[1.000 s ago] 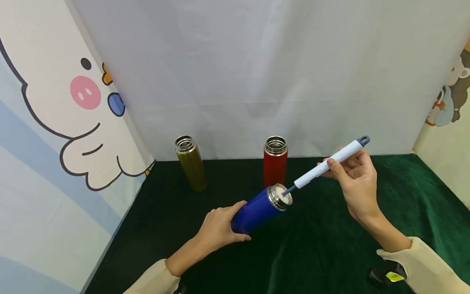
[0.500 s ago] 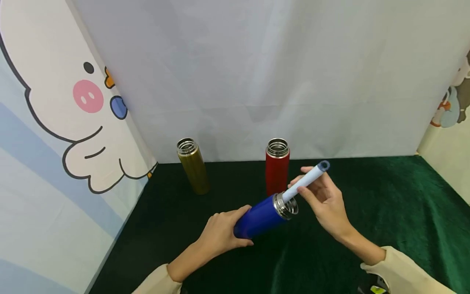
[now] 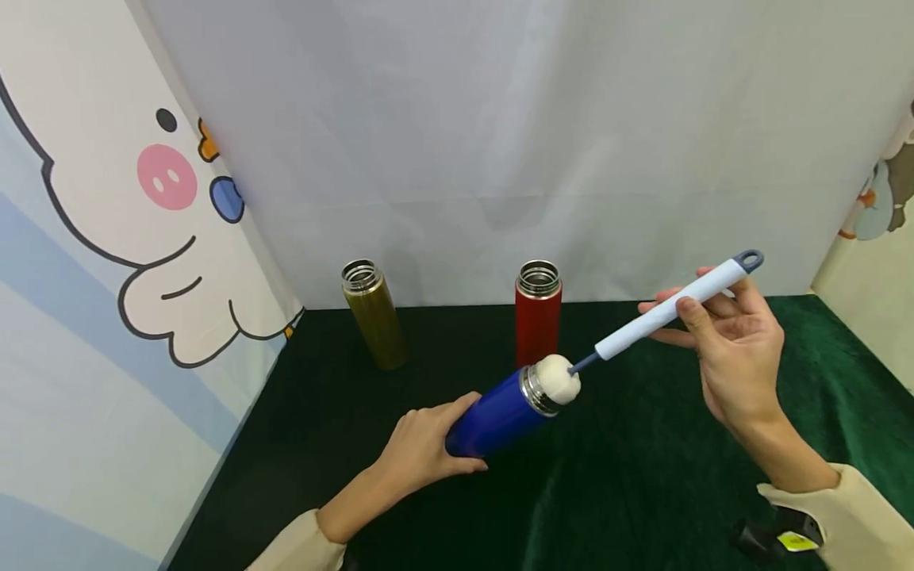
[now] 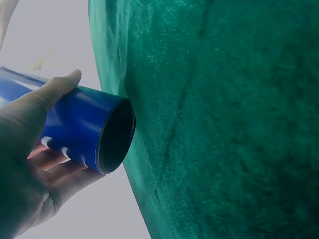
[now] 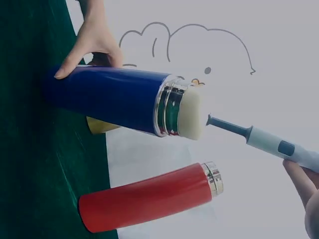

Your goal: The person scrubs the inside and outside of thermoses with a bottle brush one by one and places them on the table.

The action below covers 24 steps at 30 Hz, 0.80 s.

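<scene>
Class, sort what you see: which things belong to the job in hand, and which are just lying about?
In the job:
blue bottle, held by the left hand
white sponge, at its mouth
pale handle, held by the right hand

Apparently just standing by:
gold bottle, in neither hand
red bottle, in neither hand

You have the blue bottle (image 3: pixel 493 419) tilted above the green cloth (image 3: pixel 643 492), short of its far edge, glossy, dark base (image 4: pixel 116 137) low, steel neck (image 3: pixel 532 390) raised rightward. Your brush (image 3: pixel 646 321) slants up toward the cloth's right edge, pale-handled with a grey-blue rod (image 3: pixel 585 362), its white sponge head (image 3: pixel 558 379) bulging from the bottle's mouth.
</scene>
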{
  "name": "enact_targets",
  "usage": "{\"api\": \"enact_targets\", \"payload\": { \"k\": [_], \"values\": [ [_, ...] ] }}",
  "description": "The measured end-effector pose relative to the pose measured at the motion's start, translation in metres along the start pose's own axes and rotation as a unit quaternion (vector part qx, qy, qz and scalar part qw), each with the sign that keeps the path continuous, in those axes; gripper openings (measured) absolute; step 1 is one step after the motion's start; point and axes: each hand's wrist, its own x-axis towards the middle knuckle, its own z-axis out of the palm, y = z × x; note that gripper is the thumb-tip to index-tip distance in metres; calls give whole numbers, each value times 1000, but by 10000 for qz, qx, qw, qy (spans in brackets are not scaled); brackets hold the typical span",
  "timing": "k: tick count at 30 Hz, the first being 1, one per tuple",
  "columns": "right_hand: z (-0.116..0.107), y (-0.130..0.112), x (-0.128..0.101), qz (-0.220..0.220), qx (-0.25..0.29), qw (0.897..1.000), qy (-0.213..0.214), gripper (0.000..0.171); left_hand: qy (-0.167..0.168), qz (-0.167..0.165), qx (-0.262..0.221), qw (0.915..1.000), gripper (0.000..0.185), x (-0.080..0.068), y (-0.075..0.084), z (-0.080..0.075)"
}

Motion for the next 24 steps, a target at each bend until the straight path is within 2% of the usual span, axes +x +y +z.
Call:
{"api": "enact_targets", "payload": {
  "k": [3, 9, 15, 24],
  "values": [
    [0, -1, 2, 1, -51, 10000, 86, 33, -17, 9, -71, 10000, 85, 0, -2, 0],
    [2, 1, 5, 241, -353, 9982, -418, 33, 117, 50, -171, 9998, 86, 2, -4, 0],
    [6, 5, 0, 444, -416, 9971, -449, 35, 185, -75, -337, 9992, 87, 2, -4, 0],
    [11, 3, 1, 938, -1255, 9860, -577, 33, 97, -120, -441, 9989, 87, -1, -6, -1]
  ]
}}
